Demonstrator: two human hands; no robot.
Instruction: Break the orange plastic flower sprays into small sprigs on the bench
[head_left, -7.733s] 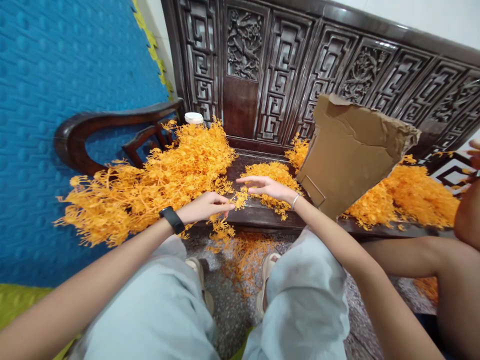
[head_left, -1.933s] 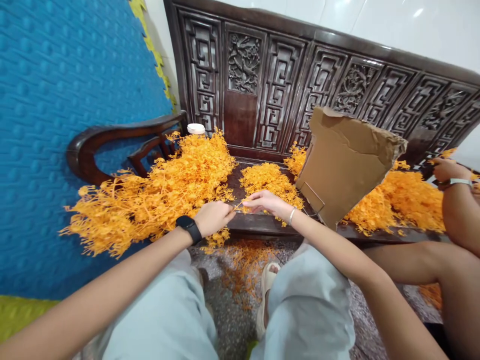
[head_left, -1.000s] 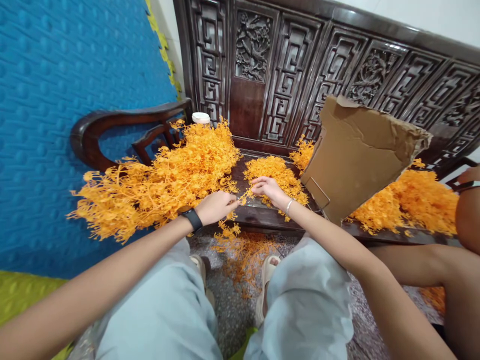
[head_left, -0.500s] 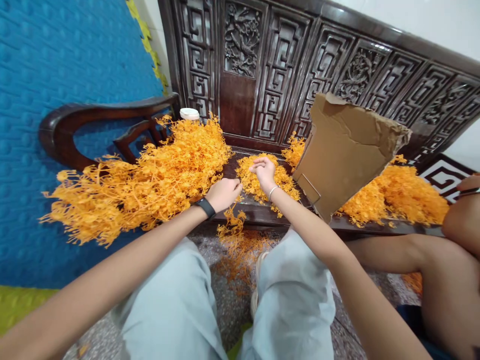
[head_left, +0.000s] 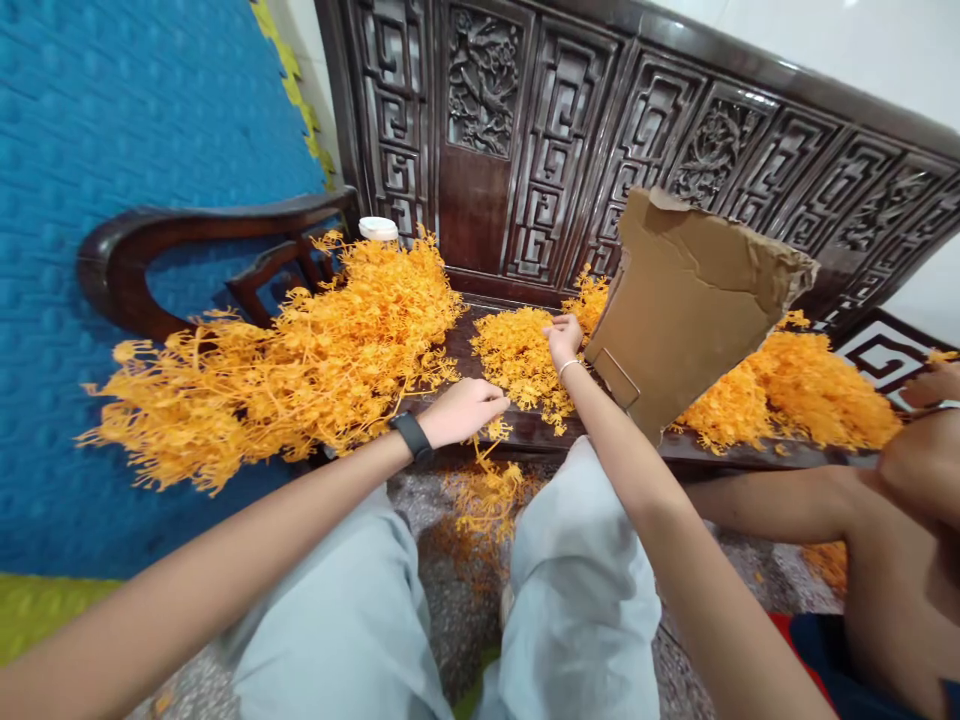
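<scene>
My left hand (head_left: 469, 410), with a black band on its wrist, hovers at the front edge of the dark wooden bench (head_left: 525, 432). Its fingers pinch an orange plastic sprig (head_left: 491, 432) that hangs down over the edge. My right hand (head_left: 564, 335), with a thin bracelet on its wrist, reaches further back. Its curled fingers rest on the far side of a small heap of short orange pieces (head_left: 517, 355), close to the cardboard sheet (head_left: 690, 300). What those fingers hold is hidden. A big pile of long orange branches (head_left: 300, 345) lies left of my hands.
The torn cardboard sheet leans upright as a divider, with another orange heap (head_left: 817, 400) behind it. Another person's arm and leg (head_left: 892, 490) come in from the right. A white-capped container (head_left: 377, 228) stands in the bench corner. Orange scraps (head_left: 480, 505) litter the floor between my knees. A blue foam mat (head_left: 112, 120) covers the left wall.
My right hand has moved from the front of the small heap to its far side by the cardboard. My left hand has shifted slightly right, its sprig still dangling.
</scene>
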